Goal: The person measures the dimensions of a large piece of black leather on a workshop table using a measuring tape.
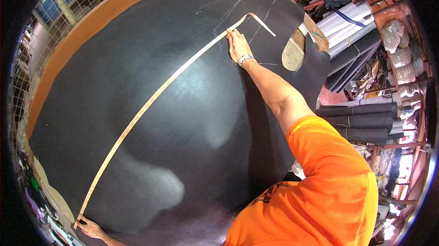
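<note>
A long pale measuring tape (157, 94) runs diagonally across a large black sheet (137, 54). At the lower left, my left hand (91, 228) pinches one end of the tape near the sheet's edge. My right hand (237, 47), with a watch or bracelet on the wrist, has its fingers together and their tips on the tape in the upper middle. Beyond those fingertips the tape bends and its loose end lies toward the right. Thin pale lines mark the sheet around that end.
Brown material (59, 58) borders the sheet at the left, beside a wire mesh (68, 10). A hole with a pale piece (293, 55) shows near the sheet's right edge. Dark rolls (361, 122) and silvery rolls (347, 22) are stacked at the right, by shelves of wrapped goods (404, 63).
</note>
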Tool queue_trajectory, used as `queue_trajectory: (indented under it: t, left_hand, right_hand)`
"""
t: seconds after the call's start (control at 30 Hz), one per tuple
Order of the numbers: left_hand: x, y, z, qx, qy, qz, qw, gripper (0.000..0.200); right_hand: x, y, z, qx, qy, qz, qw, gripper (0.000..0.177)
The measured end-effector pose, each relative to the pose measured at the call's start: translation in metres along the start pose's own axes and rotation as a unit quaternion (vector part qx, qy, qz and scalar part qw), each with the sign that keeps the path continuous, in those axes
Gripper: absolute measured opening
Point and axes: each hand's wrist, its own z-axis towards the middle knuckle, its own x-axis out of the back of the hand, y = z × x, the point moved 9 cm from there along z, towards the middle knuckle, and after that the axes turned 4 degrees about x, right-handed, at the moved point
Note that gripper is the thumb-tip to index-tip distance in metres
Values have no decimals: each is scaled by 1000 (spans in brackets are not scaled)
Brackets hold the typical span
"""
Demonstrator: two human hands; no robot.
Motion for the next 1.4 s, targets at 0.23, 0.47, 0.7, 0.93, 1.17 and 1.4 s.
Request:
queue_trajectory:
  t: [0.23,0.47,0.7,0.93,1.17,1.4]
  left_hand:
    - [132,129,-68,-95,17,96,991,37]
    - [59,49,-39,65,-43,-82,994,66]
    - [49,44,-39,68,-36,-73,994,66]
    - [44,43,-37,68,-59,-47,995,68]
    - [45,43,-38,76,-40,-47,995,74]
    - [49,45,-33,27,-18,-1,999,67]
  right_hand:
    - [-10,-3,4,-14,-98,88,991,33]
    - [-39,59,7,0,-64,2,998,49]
    - [-26,38,4,-20,-59,13,998,49]
    - [-26,37,5,-26,-72,15,997,49]
    - [-27,39,6,-33,-72,35,996,48]
    - [-33,45,4,-18,-55,110,992,41]
